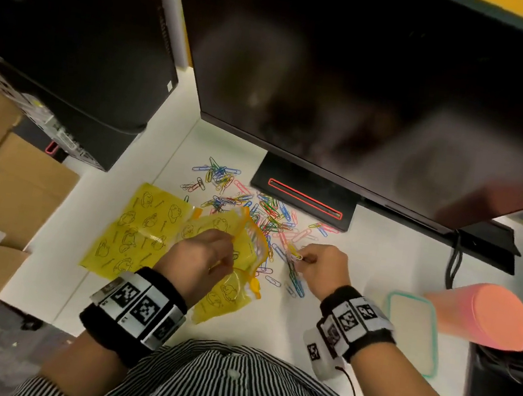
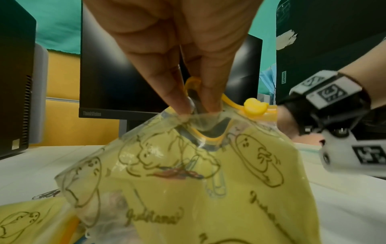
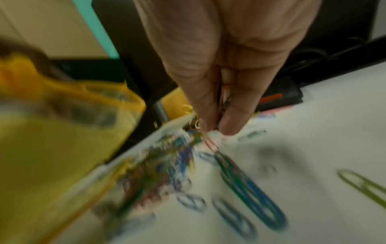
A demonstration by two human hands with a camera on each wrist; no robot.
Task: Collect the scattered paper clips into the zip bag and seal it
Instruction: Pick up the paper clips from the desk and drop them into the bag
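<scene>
On the desk (image 1: 360, 270), left hand (image 1: 202, 256) pinches the zip bag (image 2: 188, 189); right hand (image 1: 322, 265) pinches blurred paper clips (image 3: 224, 99).

Shirt (image 1: 228, 389): black-and-white pinstripes, buttoned front, sleeves pushed up.
Left wristband (image 1: 135, 311): black cloth, ringed with white tiles bearing black square markers.
Right wristband (image 1: 355, 321): the same, plus a white marker-tagged camera block (image 1: 321, 355) trailing a thin dark cable (image 1: 350, 384).

the zip bag (image 2: 208, 189) is thin glossy plastic, part clear, part yellow, creased, with a smooth orange plastic zip strip (image 2: 234, 103). the paper clips (image 1: 245, 205) look like wire with a smooth coloured coating. the table (image 1: 360, 270) is smooth matt white. cardboard boxes (image 1: 15, 192) are matt brown. the monitor (image 1: 366, 95) screen is glossy black. the shirt (image 1: 244, 395) is striped cloth.
</scene>
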